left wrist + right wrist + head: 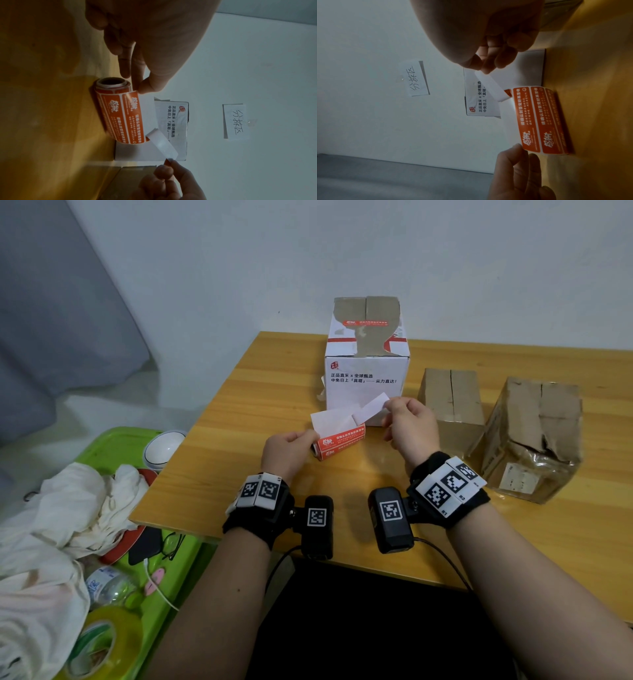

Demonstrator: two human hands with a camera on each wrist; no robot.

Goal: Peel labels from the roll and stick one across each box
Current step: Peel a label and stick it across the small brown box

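Label point(371, 406) printed face hidden, only white back shows; its tail still stuck on roll point(339, 445). Roll lies on table point(239, 412) before white box point(367, 364). Left hand point(289, 451) pinches backing at roll end; right hand point(412, 426) raised, pinching label tip
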